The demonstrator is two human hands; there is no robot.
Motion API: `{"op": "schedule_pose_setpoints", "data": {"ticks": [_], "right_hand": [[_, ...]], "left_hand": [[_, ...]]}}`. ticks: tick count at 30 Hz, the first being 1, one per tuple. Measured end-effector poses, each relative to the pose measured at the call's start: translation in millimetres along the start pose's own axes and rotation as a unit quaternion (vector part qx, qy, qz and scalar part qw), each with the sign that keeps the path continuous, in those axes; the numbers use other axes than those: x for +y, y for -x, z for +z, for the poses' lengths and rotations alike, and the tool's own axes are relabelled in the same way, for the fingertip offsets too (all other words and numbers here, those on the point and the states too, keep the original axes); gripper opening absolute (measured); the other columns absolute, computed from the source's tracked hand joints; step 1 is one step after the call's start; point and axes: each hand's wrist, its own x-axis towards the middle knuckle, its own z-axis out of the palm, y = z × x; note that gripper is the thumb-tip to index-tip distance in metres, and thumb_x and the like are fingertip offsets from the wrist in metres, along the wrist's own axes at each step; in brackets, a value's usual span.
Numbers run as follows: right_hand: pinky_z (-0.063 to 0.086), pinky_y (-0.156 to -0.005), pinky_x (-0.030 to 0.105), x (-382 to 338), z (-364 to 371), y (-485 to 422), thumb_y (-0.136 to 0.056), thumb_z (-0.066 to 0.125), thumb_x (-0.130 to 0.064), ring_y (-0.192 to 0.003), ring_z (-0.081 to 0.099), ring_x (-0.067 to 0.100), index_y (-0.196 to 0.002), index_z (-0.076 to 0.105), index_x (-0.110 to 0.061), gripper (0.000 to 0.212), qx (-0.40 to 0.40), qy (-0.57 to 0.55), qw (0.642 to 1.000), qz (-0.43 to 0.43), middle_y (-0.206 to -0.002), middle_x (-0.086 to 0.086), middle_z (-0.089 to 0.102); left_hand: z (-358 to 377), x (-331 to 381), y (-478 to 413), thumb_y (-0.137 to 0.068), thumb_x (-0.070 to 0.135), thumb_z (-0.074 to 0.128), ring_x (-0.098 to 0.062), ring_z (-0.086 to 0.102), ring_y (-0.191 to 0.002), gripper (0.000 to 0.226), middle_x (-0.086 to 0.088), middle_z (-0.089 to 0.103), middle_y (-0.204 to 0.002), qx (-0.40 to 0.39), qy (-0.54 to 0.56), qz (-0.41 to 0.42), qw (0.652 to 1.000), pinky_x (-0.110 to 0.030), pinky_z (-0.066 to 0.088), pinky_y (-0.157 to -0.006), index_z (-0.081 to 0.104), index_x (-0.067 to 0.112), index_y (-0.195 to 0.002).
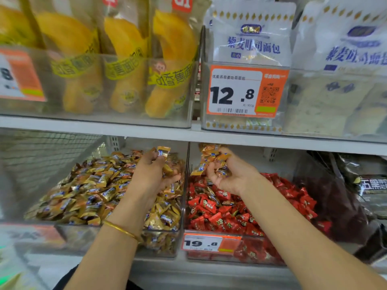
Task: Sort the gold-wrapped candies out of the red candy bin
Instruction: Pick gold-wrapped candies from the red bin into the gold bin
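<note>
On the lower shelf a clear bin of red-wrapped candies (240, 218) stands to the right of a clear bin of gold-wrapped candies (88, 193). A few gold candies (211, 194) lie among the red ones. My right hand (228, 174) hovers palm-up over the red bin's back left and grips a bunch of gold-wrapped candies (211, 158). My left hand (152, 172) is above the gold bin's right side, its fingers curled round a gold candy (163, 151) that sticks up from them.
The shelf above (188, 132) sits close over both hands, carrying banana-bread packs (167, 59) and white bread bags (251, 38) behind a 12.8 price tag (247, 92). A 19.8 tag (209, 242) fronts the red bin. Dark snack bags (356, 185) lie to the right.
</note>
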Motion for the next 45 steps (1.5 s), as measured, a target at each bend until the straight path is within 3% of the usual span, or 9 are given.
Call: {"op": "schedule_pose_setpoints", "data": {"ticks": [8, 11, 15, 24, 27, 31, 34, 40, 45], "right_hand": [[0.057, -0.080, 0.040, 59, 80, -23, -0.090, 0.061, -0.011, -0.054, 0.055, 0.013, -0.110, 0.056, -0.003, 0.022, -0.029, 0.332, 0.932, -0.144, -0.081, 0.007, 0.051], [0.048, -0.098, 0.046, 61, 91, -32, -0.089, 0.060, -0.041, -0.110, 0.059, 0.028, -0.128, 0.051, -0.013, 0.050, -0.037, 0.491, 0.865, -0.094, -0.126, 0.002, 0.053], [0.036, -0.106, 0.052, 40, 82, -31, -0.100, 0.041, -0.029, -0.136, 0.032, 0.034, -0.143, 0.033, -0.011, 0.047, -0.091, 0.481, 0.871, -0.045, -0.151, 0.007, 0.028], [0.053, -0.083, 0.021, 0, 35, -18, -0.101, 0.030, -0.004, -0.107, 0.061, 0.023, -0.132, 0.046, -0.004, 0.035, -0.194, 0.474, 0.858, -0.027, -0.132, 0.016, 0.052], [0.047, -0.097, 0.032, -26, -3, -17, -0.100, 0.031, -0.001, -0.098, 0.064, 0.024, -0.111, 0.058, -0.003, 0.029, -0.126, 0.450, 0.880, -0.089, -0.105, 0.013, 0.065], [0.059, -0.067, 0.028, -45, -45, -32, -0.092, 0.046, 0.011, -0.074, 0.066, 0.024, -0.110, 0.059, 0.007, 0.022, 0.015, 0.436, 0.882, -0.177, -0.087, 0.018, 0.063], [0.056, -0.063, 0.022, -46, -54, -59, -0.090, 0.051, 0.009, -0.072, 0.063, 0.018, -0.107, 0.062, 0.004, 0.021, 0.030, 0.561, 0.806, -0.188, -0.087, 0.013, 0.064], [0.044, -0.094, 0.026, -23, -51, -123, -0.084, 0.068, -0.022, -0.111, 0.056, 0.019, -0.115, 0.065, -0.012, 0.033, -0.014, 0.847, 0.493, -0.199, -0.121, 0.004, 0.062], [0.047, -0.082, 0.031, -21, -65, -145, -0.080, 0.073, -0.025, -0.099, 0.058, 0.023, -0.094, 0.063, -0.014, 0.020, -0.010, 0.851, 0.484, -0.205, -0.106, 0.005, 0.064]], "left_hand": [[-42, 12, -27, -0.100, 0.041, 0.033, -0.026, 0.065, -0.098, 0.045, -0.015, 0.063, -0.116, 0.033, 0.212, -0.070, 0.974, -0.044, 0.054, -0.082, 0.053, 0.006, -0.120], [-50, 21, -28, -0.093, 0.061, 0.027, -0.014, 0.061, -0.098, 0.062, -0.005, 0.061, -0.112, 0.066, 0.136, 0.001, 0.989, -0.034, 0.051, -0.082, 0.053, 0.015, -0.127], [-60, 26, -24, -0.095, 0.060, 0.019, -0.018, 0.021, -0.142, 0.066, -0.004, 0.028, -0.153, 0.069, 0.055, 0.029, 0.996, -0.045, 0.009, -0.115, 0.032, 0.020, -0.146], [-27, 16, -14, -0.092, 0.003, 0.050, -0.018, 0.060, -0.109, 0.017, -0.011, 0.064, -0.113, -0.018, -0.043, 0.122, 0.991, -0.031, 0.045, -0.100, 0.060, 0.002, -0.105], [-5, 6, -12, -0.092, 0.006, 0.053, -0.005, 0.060, -0.102, 0.022, 0.007, 0.065, -0.109, -0.087, -0.207, 0.192, 0.955, -0.015, 0.045, -0.087, 0.063, 0.019, -0.107], [21, -4, -29, -0.091, 0.006, 0.055, -0.008, 0.052, -0.110, 0.031, 0.005, 0.057, -0.126, -0.150, -0.330, 0.228, 0.904, -0.015, 0.038, -0.097, 0.060, 0.020, -0.117], [34, -14, -40, -0.090, 0.005, 0.055, -0.013, 0.049, -0.122, 0.030, 0.000, 0.058, -0.127, -0.148, -0.344, 0.239, 0.896, -0.034, 0.035, -0.110, 0.061, 0.015, -0.117], [42, -22, -51, -0.087, -0.003, 0.054, -0.018, 0.054, -0.116, 0.032, 0.001, 0.062, -0.118, -0.087, -0.291, 0.232, 0.924, -0.042, 0.042, -0.103, 0.063, 0.016, -0.111], [44, -22, -57, -0.087, 0.000, 0.058, -0.018, 0.059, -0.108, 0.032, 0.000, 0.064, -0.115, -0.068, -0.286, 0.231, 0.928, -0.040, 0.046, -0.099, 0.062, 0.012, -0.116]]}}
